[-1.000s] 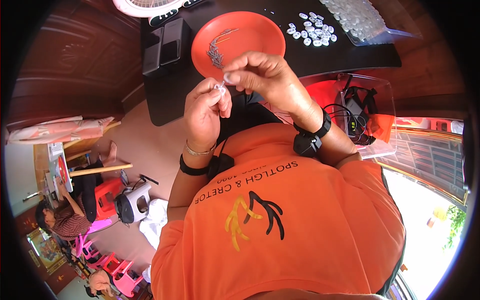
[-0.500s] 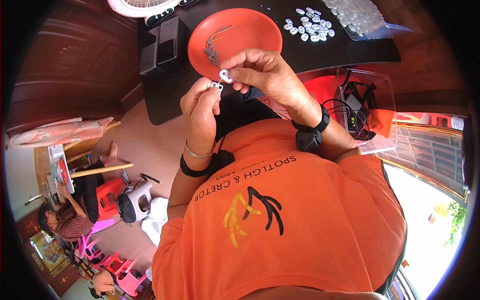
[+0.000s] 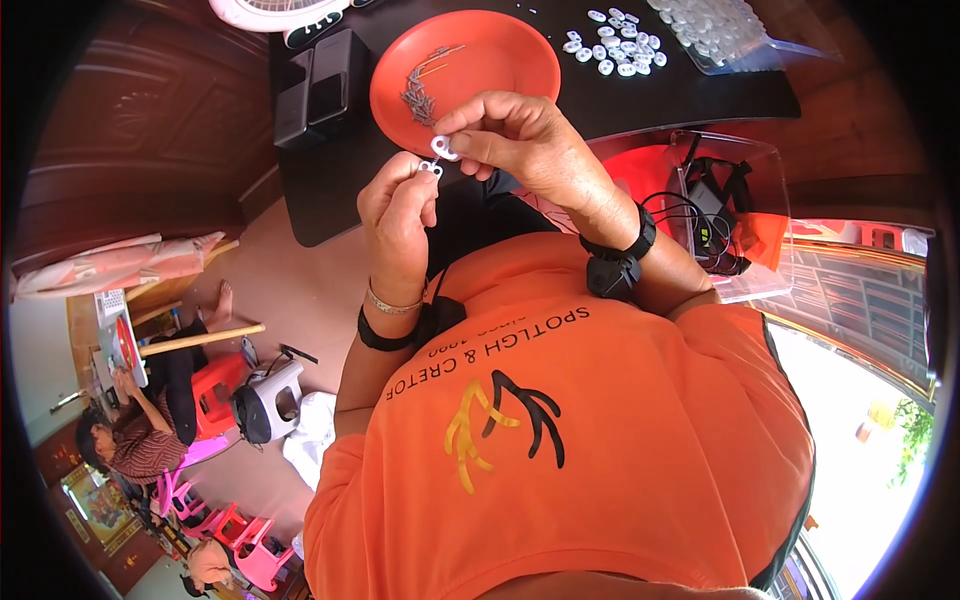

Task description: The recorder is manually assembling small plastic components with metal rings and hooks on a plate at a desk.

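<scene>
Just in front of the red plate's near rim, my two hands meet at small white plastic parts. My left hand [image 3: 400, 205] pinches a white part with two holes [image 3: 430, 168] between thumb and fingertips. In my right hand [image 3: 510, 140], thumb and forefinger grip a second white piece with a hole [image 3: 445, 148]. A thin pin seems to run between the two pieces, though it is too small to be sure. Beyond them, the red plate [image 3: 520, 80] holds a heap of small grey metal pins [image 3: 418, 98] and a few longer thin rods.
Several loose white two-hole pieces [image 3: 625, 45] lie on the black table [image 3: 600, 110], beside a clear tray of more white pieces [image 3: 715, 35]. Dark grey boxes [image 3: 325, 90] stand left of the plate. A clear bin with cables [image 3: 715, 210] sits below right. Another person [image 3: 145, 440] sits far left.
The white piece in my right hand has tilted slightly. Both hands keep their hold, and the whole view has shifted a little.
</scene>
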Tool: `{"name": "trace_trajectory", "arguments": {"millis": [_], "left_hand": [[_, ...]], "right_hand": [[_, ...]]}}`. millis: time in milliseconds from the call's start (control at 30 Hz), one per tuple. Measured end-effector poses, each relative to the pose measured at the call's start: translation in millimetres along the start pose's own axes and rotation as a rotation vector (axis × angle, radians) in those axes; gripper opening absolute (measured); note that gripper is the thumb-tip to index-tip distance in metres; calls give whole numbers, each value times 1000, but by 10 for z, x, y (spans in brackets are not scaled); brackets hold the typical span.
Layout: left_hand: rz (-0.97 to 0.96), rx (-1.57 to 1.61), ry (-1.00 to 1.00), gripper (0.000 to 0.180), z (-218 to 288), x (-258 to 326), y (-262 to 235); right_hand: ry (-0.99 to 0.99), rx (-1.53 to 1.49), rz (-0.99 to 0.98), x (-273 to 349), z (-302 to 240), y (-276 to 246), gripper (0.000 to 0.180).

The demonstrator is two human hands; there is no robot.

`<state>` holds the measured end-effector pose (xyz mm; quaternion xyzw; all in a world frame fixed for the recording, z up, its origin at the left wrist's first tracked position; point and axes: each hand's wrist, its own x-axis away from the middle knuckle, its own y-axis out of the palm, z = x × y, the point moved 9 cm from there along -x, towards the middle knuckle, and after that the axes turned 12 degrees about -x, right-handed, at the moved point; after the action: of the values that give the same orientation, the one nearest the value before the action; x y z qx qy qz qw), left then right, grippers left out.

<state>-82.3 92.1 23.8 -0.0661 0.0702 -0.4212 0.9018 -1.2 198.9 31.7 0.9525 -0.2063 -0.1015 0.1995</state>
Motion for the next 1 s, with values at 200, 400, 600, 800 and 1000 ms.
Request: {"name": "trace_trajectory", "arguments": {"millis": [200,400,600,800,1000], "left_hand": [[-13,-15,-20,22,-6,1,33],[-26,-53,-18,22,8,-3,52],[-40,-26,-20,22,-8,7,66],[-22,69,0,20,62,25,77],[-78,37,-17,24,39,54,110]], "right_hand": [[-6,1,16,13,21,-18,12],[-34,100,-3,13,15,-7,13],[-17,88,-5,12,59,23,14],[-227,165,-69,57,-143,140,21],[-238,400,-98,101,-238,202,23]]}}
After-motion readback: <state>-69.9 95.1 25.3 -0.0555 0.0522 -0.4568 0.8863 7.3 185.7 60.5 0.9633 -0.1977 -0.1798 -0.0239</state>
